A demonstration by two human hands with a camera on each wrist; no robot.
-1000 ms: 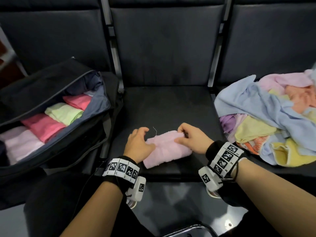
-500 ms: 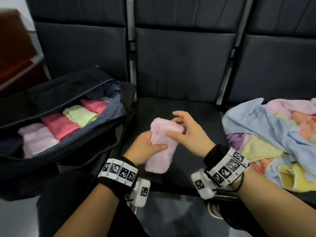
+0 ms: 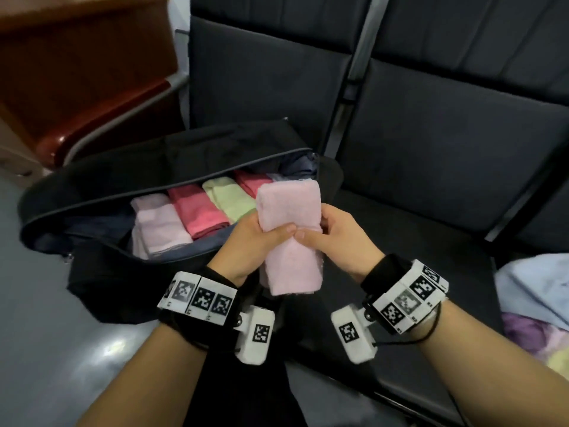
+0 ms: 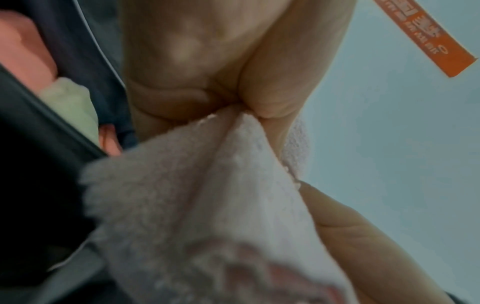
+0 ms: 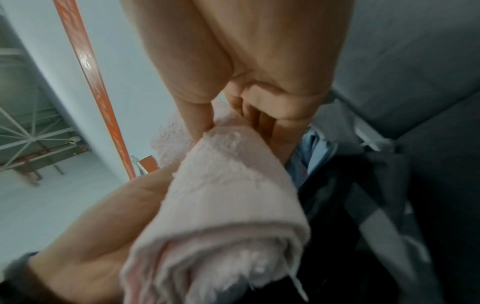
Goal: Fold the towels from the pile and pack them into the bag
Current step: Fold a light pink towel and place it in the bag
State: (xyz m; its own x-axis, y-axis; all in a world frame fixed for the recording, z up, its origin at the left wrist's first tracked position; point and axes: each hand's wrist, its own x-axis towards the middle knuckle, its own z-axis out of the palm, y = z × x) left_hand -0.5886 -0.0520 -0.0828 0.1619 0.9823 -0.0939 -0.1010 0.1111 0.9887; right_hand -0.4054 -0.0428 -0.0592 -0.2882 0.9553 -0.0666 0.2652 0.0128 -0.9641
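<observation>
A folded pale pink towel (image 3: pixel 289 235) is held upright in the air between both hands, just right of the open black bag (image 3: pixel 101 167). My left hand (image 3: pixel 261 238) grips its left side with the thumb across the front. My right hand (image 3: pixel 323 232) grips its right side, thumb meeting the left thumb. In the left wrist view the towel (image 4: pixel 207 195) fills the lower frame under my left hand (image 4: pixel 228 107); the right wrist view shows the layered end of the towel (image 5: pixel 228 226) under my right hand (image 5: pixel 249 115). Inside the bag lie several folded towels (image 3: pixel 197 211) in a row: light pink, pink, pale green, pink.
The bag sits on the left seat of a dark bench (image 3: pixel 431 167). The edge of the unfolded towel pile (image 3: pixel 538 303) shows at the far right. A brown wooden piece of furniture (image 3: pixel 77 72) stands behind the bag. Grey floor (image 3: pixel 46 334) lies at lower left.
The folded pink towel has been lifted off the seat, turned upright and carried left toward the bag. Both hands now hold it; the head view has swung left.
</observation>
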